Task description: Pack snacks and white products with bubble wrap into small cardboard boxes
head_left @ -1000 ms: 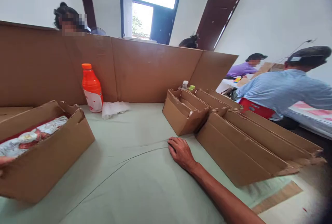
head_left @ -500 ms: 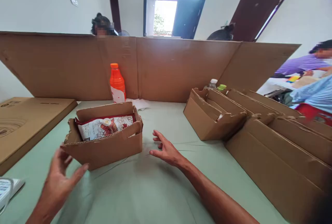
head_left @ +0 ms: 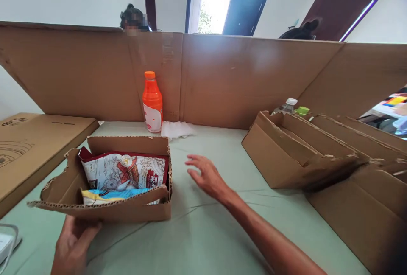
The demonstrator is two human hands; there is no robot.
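A small open cardboard box (head_left: 140, 212) stands at the left of the table, its torn flap reaching out to the left. Inside lie a white and dark-red printed food packet (head_left: 127, 171) and a blue and yellow packet (head_left: 116, 194). My left hand (head_left: 74, 239) grips the box at its lower front left; the fingertips are hidden by the cardboard. To the right of the box, and apart from it, my right hand (head_left: 205, 177) hangs over the table with its fingers stretched out and nothing in them.
An orange bottle (head_left: 152, 103) stands behind the box beside a white tissue (head_left: 178, 130). Several open cardboard boxes (head_left: 286, 156) fill the right side. A flat carton (head_left: 41, 143) lies at left. A cardboard screen (head_left: 238, 79) closes the back, with people's heads beyond.
My left hand has closed on the box, which has turned and tipped toward me, so the blue and yellow packet now shows. The view has swung left; my right hand stays open.
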